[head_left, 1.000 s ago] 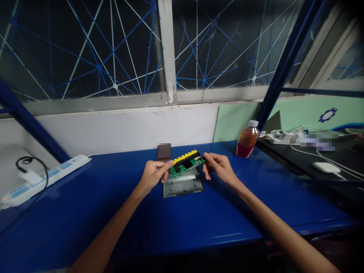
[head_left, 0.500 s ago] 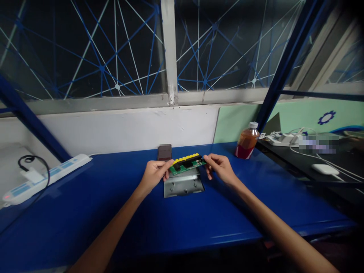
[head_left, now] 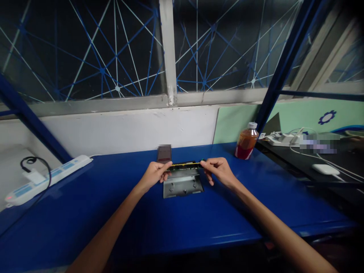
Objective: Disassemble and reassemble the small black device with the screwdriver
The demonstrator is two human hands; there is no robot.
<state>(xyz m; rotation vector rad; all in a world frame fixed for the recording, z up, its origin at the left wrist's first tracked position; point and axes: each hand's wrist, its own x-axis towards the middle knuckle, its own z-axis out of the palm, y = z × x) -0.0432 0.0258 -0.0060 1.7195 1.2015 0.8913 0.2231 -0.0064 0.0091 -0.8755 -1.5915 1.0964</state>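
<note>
A green circuit board [head_left: 186, 166] with a yellow strip along it is held level between my two hands, seen nearly edge-on. My left hand [head_left: 155, 174] pinches its left end between thumb and fingers. At the other end, my right hand [head_left: 217, 169] grips it the same way, its lower fingers curled below. Under and in front of the board, a grey plastic casing piece [head_left: 184, 186] lies on the blue table [head_left: 119, 220], its inner side with small posts facing up. The casing's far part is partly hidden by the board.
A phone-like dark slab [head_left: 164, 153] is behind my left hand. Further right stands a bottle of reddish drink [head_left: 247, 141]. A white power strip [head_left: 51, 180] with a black cable lies on the left. On the right, a black surface [head_left: 301, 163] carries cables and a white adapter [head_left: 325, 169].
The board has tilted from showing its face and yellow strip to nearly edge-on, and its right end has dropped slightly. Both hands keep hold of it; the casing stays put.
</note>
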